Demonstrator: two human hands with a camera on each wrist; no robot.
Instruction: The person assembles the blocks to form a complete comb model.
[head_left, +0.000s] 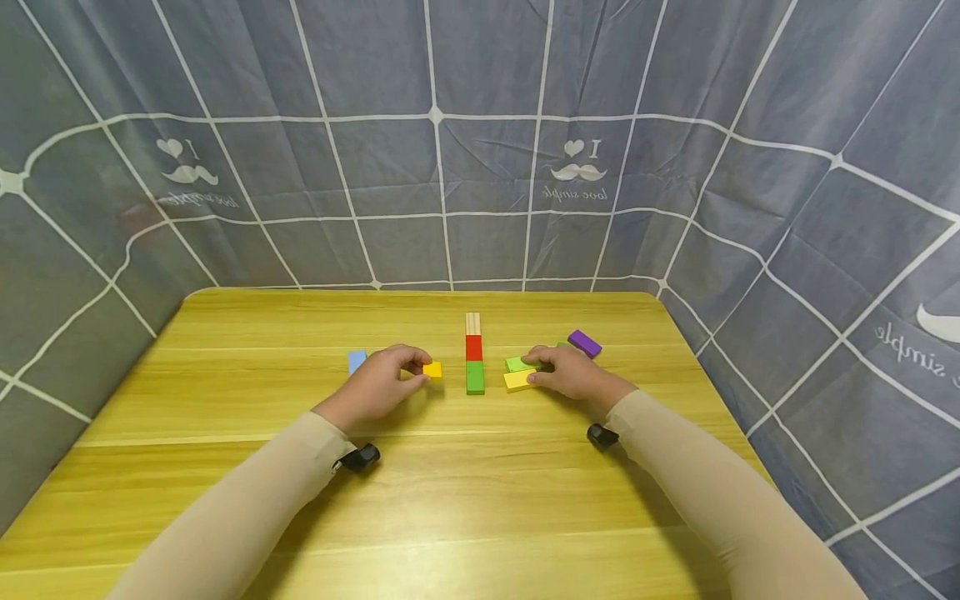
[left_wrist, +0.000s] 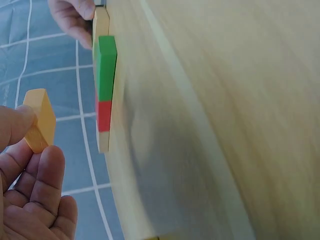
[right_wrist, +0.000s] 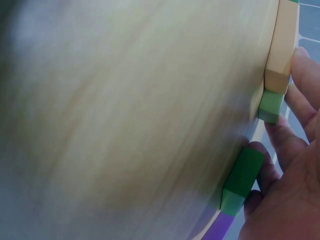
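While the left hand (head_left: 377,385) pinches the orange block (head_left: 432,370), three sit lined up

Left thumb and fingers pinch orange, clear of the table (head_left: 480,492). Right hand (head_left: 573,375): thumb touches the yellow block (head_left: 517,381), fingers at the lime block (head_left: 516,364); can't tell if it grips either. Dark green block (right_wrist: 245,170) under its outer fingers, purple block (head_left: 585,343) beyond.

Progress, my read: partway. Row done so far: green block (head_left: 476,379), red block (head_left: 473,347), pale wood piece (head_left: 472,323), end to end. Orange not placed; yellow, lime, dark green, purple and blue block (head_left: 357,360) left loose.

Room: back edge near the pale end, wide bare tabletop on the near side. Right of the row is tighter, yellow and lime close by.
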